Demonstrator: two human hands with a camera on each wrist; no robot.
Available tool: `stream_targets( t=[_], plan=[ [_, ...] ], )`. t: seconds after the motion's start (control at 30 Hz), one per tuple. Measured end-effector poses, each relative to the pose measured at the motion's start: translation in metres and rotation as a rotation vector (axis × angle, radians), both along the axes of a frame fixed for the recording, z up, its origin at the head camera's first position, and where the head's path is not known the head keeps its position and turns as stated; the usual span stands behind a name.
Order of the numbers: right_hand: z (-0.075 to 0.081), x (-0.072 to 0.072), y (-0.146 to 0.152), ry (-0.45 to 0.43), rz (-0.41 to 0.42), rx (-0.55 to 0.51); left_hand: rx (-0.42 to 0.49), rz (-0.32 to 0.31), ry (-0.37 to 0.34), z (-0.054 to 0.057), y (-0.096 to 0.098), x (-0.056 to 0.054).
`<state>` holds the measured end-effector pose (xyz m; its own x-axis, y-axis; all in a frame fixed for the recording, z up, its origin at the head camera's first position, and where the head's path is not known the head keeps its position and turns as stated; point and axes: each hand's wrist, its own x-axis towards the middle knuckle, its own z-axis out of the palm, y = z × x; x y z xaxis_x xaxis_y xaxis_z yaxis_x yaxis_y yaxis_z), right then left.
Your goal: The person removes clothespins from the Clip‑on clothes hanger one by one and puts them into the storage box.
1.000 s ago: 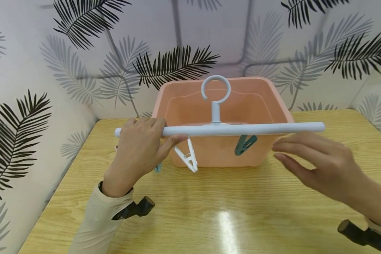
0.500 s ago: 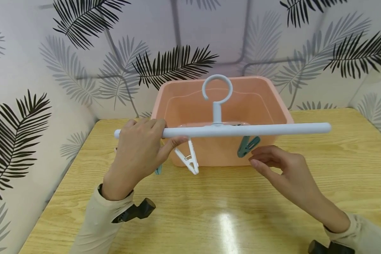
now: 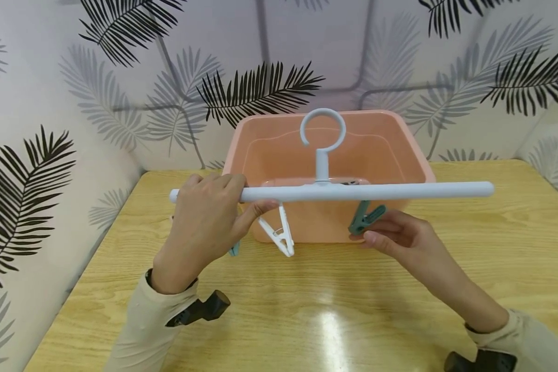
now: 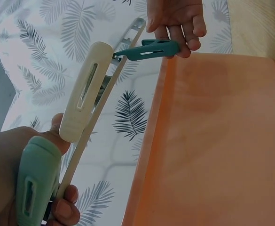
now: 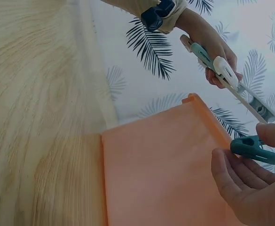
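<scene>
My left hand [image 3: 209, 217] grips the left part of a pale-blue hanger's bar [image 3: 400, 190], its thumb along the underside. The hanger's ring hook [image 3: 342, 129] points up. A white clothespin [image 3: 283, 237] hangs beside that thumb. A light-green clothespin [image 4: 36, 183] sits close to the left hand in the left wrist view. Farther right along the bar hangs a dark-green clothespin [image 3: 360, 219]. My right hand [image 3: 414, 243] is at this clothespin, with relaxed fingers behind and under it and the thumb near its lower end. Whether the thumb presses it is unclear.
A pink plastic basin [image 3: 279, 222] stands behind the hanger, with a small dark item partly visible inside. The wooden table [image 3: 279, 310] extends in front. Leaf-patterned cloth [image 3: 400, 51] rises behind and at the left.
My right hand has moved left, from under the bar's right end to the dark-green clothespin. The left hand stays on the bar, and the hanger's right part has shifted slightly right.
</scene>
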<state>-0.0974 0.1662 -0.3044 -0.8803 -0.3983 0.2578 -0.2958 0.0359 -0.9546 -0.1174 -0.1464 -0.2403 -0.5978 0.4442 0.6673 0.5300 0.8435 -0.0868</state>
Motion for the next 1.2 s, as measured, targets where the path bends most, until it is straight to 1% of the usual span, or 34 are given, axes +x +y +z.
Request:
stream_targets(
  t=[0.07, 0.2, 0.3, 0.4, 0.47, 0.53, 0.63, 0.67, 0.7, 0.77, 0.87, 0.9, 0.97, 1.1, 1.17, 1.2],
  plan=[
    [-0.0013, -0.0011, -0.002, -0.022, 0.033, -0.051, -0.003, 0.0, -0.001, 0.0002, -0.0001, 0.0002],
    [-0.0035, -0.0036, -0.0044, -0.016, 0.092, -0.133, -0.002, 0.001, 0.0, 0.0008, -0.0009, 0.0006],
    [-0.0033, -0.0033, -0.0029, 0.001, 0.099, -0.148, 0.0, 0.001, 0.001, 0.0014, -0.0014, 0.0009],
    [-0.0027, -0.0033, -0.0005, 0.044, 0.085, -0.125, -0.005, 0.005, 0.006, 0.0021, -0.0018, 0.0003],
    [-0.0028, -0.0035, 0.0008, 0.091, 0.08, -0.115, -0.01, 0.009, 0.01, 0.0028, -0.0021, -0.0002],
    [-0.0028, -0.0043, 0.0018, 0.136, 0.095, -0.124, -0.012, 0.013, 0.011, 0.0034, -0.0024, -0.0006],
    [-0.0025, -0.0047, 0.0019, 0.17, 0.108, -0.145, -0.01, 0.015, 0.005, 0.0041, -0.0027, -0.0007],
    [-0.0022, -0.0049, 0.0015, 0.179, 0.1, -0.148, -0.011, 0.018, 0.003, 0.0043, -0.0027, -0.0007],
    [-0.002, -0.0048, 0.0009, 0.194, 0.077, -0.144, -0.011, 0.02, 0.0, 0.0045, -0.0027, -0.0007],
    [-0.0018, -0.0042, -0.0001, 0.239, 0.003, -0.123, -0.013, 0.025, -0.004, 0.005, -0.0024, -0.0004],
    [-0.0035, -0.0039, -0.0022, 0.349, -0.121, -0.085, -0.023, 0.035, -0.007, 0.0052, -0.0015, 0.0001],
    [-0.0044, -0.004, -0.003, 0.397, -0.164, -0.07, -0.026, 0.037, -0.006, 0.0051, -0.0012, 0.0002],
    [-0.0061, -0.0054, -0.0046, 0.519, -0.252, -0.025, -0.03, 0.038, -0.007, 0.0046, -0.0006, 0.0003],
    [-0.006, -0.008, -0.0069, 0.776, -0.457, 0.134, -0.026, 0.035, -0.015, 0.0027, 0.0005, 0.0001],
    [-0.0031, -0.0078, -0.007, 0.873, -0.539, 0.232, -0.021, 0.032, -0.017, 0.0013, 0.001, -0.0002],
    [-0.0009, -0.0071, -0.0069, 0.902, -0.558, 0.267, -0.019, 0.032, -0.014, 0.0007, 0.0012, -0.0002]
  ],
)
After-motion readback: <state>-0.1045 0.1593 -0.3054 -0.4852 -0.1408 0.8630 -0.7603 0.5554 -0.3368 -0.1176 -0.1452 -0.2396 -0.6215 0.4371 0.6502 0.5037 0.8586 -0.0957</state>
